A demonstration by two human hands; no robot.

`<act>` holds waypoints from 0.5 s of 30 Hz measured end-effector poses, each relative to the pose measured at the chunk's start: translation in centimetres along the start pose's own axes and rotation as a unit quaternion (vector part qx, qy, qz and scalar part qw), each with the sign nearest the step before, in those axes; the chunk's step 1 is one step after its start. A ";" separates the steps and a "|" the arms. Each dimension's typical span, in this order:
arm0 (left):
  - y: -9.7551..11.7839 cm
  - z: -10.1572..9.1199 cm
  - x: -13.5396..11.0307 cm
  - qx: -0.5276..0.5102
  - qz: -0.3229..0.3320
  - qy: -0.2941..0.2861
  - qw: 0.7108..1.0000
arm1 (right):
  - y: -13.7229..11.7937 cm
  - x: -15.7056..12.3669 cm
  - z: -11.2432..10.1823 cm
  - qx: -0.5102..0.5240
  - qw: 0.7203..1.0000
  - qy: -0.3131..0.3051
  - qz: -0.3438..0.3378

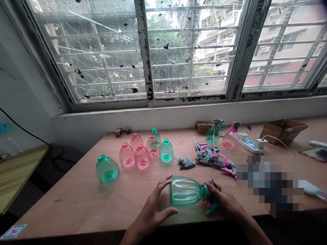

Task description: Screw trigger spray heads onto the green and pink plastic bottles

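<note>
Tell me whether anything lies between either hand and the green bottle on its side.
Nothing visible does. The left hand touches the base of the green bottle; the right hand grips the spray head at its neck.

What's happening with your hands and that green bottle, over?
Left hand open, touching green bottle, which lies on its side. Right hand gripping teal sprayer head at its neck. Spare bottles, loose sprayers farther back, apart.

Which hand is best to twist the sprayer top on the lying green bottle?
Probably the right hand: it grips the sprayer top at the neck of the green bottle, while the left hand steadies its base.
</note>
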State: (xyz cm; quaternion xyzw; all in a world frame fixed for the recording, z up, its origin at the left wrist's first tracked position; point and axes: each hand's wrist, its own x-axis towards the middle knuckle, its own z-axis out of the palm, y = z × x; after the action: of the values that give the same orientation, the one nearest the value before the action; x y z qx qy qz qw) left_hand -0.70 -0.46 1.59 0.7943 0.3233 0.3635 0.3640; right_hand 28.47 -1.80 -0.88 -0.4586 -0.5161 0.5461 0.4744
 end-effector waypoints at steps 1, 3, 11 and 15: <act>0.1 -0.1 0.1 -0.003 -0.001 0.001 1.000 | 0.1 0.0 0.0 0.005 1.000 -0.001 0.000; 0.1 -0.2 0.1 -0.003 0.002 -0.004 1.000 | 0.3 0.0 -0.1 0.017 1.000 -0.001 0.003; 0.2 0.6 -1.0 0.035 0.027 -0.054 0.998 | 0.3 0.0 -0.3 0.021 1.000 -0.002 0.005; 0.3 1.5 -0.9 0.035 0.033 -0.012 0.999 | 0.2 -0.2 -0.3 0.015 1.000 0.008 0.012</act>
State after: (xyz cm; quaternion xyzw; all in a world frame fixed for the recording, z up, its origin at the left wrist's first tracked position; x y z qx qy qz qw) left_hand 0.09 -1.82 0.85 0.8212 0.3048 0.3542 0.3275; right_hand 28.75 -1.94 -1.05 -0.4615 -0.4985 0.5561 0.4788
